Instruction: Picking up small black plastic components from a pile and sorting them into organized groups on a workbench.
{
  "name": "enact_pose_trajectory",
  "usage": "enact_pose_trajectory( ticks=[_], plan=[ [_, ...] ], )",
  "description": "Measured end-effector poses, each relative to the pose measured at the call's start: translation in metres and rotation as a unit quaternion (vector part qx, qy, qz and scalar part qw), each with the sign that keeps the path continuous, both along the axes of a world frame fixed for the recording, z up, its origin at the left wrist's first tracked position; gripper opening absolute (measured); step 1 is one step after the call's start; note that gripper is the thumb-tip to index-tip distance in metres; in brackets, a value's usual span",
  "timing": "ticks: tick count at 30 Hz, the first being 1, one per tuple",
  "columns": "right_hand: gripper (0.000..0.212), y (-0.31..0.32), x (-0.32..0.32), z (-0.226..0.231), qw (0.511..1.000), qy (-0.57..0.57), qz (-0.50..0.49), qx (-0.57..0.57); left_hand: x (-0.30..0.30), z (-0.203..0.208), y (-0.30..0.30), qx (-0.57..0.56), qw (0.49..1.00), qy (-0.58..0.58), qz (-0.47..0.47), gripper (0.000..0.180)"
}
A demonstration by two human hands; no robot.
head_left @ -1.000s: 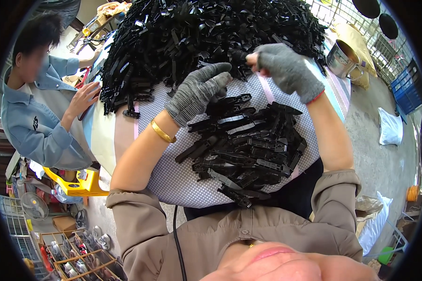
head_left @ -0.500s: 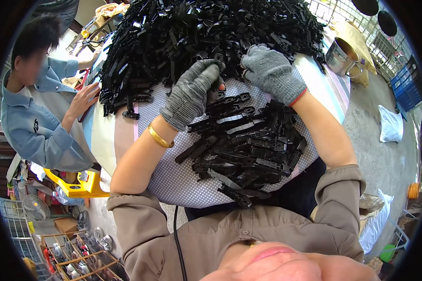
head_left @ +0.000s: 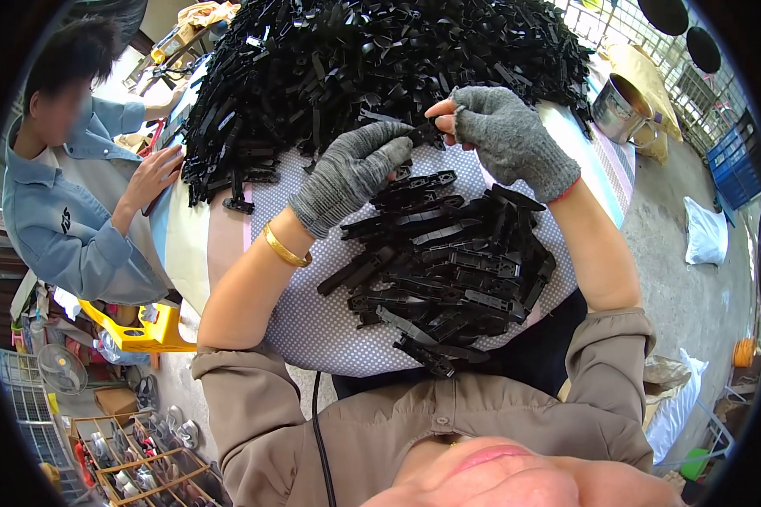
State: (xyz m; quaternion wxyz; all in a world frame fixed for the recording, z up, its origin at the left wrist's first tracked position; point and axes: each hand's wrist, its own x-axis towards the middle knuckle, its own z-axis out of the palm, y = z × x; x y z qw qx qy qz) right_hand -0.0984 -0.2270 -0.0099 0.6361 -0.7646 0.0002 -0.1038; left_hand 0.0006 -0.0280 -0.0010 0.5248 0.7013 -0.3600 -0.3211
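Note:
My left hand [head_left: 351,173], in a grey knitted glove with a gold bangle at the wrist, is closed on one end of a small black plastic part [head_left: 425,133]. My right hand [head_left: 511,139], in a grey glove with bare fingertips, pinches the other end. Both hands are above the near edge of a large heap of black plastic parts [head_left: 355,59]. Closer to my body, a smaller pile of long black plastic pieces [head_left: 457,262] lies in rough rows on the patterned tablecloth [head_left: 300,325]. The fingers hide much of the held part.
A person in a blue denim jacket [head_left: 84,220] sits at the table's left side. A metal pot [head_left: 621,106] stands at the right edge by a tan sack [head_left: 643,68]. A yellow stool [head_left: 144,334], a shoe rack [head_left: 144,460] and a blue crate [head_left: 736,160] are around the table.
My right hand has drawn back slightly from the heap and turned, its bare fingertips now meeting my left hand at the black part. The left hand has tilted rightward and lowered a little.

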Motion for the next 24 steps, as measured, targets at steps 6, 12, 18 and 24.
enact_pose_trajectory(
  ticks=[6, 12, 18, 24],
  plan=[
    [0.023, 0.007, -0.004, 0.008, 0.998, 0.012, -0.045, -0.039, 0.000, -0.001, 0.004, -0.042, 0.998, -0.041, -0.016, 0.029],
    [0.021, 0.010, -0.006, 0.005, 0.999, -0.014, -0.032, -0.001, -0.001, 0.006, 0.002, 0.013, 0.997, -0.075, -0.016, 0.030],
    [0.020, 0.013, -0.007, 0.009, 0.998, 0.008, -0.034, -0.043, -0.001, 0.006, 0.003, 0.065, 0.991, -0.113, -0.014, 0.030],
    [0.031, 0.013, -0.010, 0.011, 0.999, 0.003, -0.017, -0.046, -0.005, 0.000, 0.000, 0.007, 0.992, -0.129, -0.002, 0.028]
  ],
)
